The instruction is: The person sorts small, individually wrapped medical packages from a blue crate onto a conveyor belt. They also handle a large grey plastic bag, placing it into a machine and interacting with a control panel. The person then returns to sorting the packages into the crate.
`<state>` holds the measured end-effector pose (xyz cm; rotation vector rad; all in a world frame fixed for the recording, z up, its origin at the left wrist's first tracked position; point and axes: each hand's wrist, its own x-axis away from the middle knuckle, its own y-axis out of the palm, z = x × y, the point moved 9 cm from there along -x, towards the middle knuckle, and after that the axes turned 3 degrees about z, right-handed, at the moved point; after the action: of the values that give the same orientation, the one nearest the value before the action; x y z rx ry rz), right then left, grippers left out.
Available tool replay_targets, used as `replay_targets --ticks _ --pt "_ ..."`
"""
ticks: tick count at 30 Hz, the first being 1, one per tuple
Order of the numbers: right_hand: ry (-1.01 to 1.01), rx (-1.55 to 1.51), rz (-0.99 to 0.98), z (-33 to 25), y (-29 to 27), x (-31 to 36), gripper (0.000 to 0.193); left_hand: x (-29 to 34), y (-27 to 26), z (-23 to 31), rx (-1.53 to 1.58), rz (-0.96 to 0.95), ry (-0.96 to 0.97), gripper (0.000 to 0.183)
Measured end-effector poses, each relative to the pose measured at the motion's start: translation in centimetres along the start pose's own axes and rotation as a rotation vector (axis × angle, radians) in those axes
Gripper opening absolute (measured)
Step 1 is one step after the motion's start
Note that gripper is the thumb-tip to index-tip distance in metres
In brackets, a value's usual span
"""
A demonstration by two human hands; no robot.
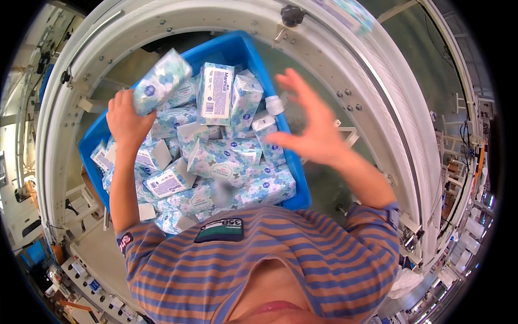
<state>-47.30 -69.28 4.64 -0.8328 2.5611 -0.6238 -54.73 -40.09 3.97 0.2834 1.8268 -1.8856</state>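
My left hand (129, 120) is closed around one end of a tissue box (163, 81) with a pale blue floral print, holding it tilted over the far left of a blue bin (300, 189). My right hand (315, 129) is raised over the bin's right rim, thumb and fingers spread, with nothing in it; motion blurs it slightly. Many similar tissue boxes (221, 162) fill the bin at mixed angles. One tissue box (216, 94) at the far side shows its white printed panel. A small white cylindrical piece (274, 105) is at the right rim, beside my right hand.
A curved white conveyor frame (399, 135) arches around the far side and both flanks of the bin. On its far part is a black knob (292, 16). A blurred floral package (348, 15) lies at the far right. Equipment stands at both outer edges.
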Motion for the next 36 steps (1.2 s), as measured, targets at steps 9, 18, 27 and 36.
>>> replay_targets --ticks 9,18,27,36 --pt "-0.119 0.014 0.634 -5.5 -16.1 -2.3 0.066 4.4 17.2 2.6 0.892 -0.587 -0.679 0.087" --pt "0.063 0.801 0.396 6.1 -20.1 -6.5 0.053 3.7 5.8 6.2 1.533 -0.077 -0.568 0.086" --pt "0.118 -0.436 -0.217 -3.6 -0.5 -3.1 0.087 3.7 -1.4 15.3 1.353 0.013 0.031 0.085" --pt "0.154 1.021 0.257 -1.1 -21.3 -5.2 0.067 13.3 15.6 -12.6 0.306 -0.550 -0.463 0.100"
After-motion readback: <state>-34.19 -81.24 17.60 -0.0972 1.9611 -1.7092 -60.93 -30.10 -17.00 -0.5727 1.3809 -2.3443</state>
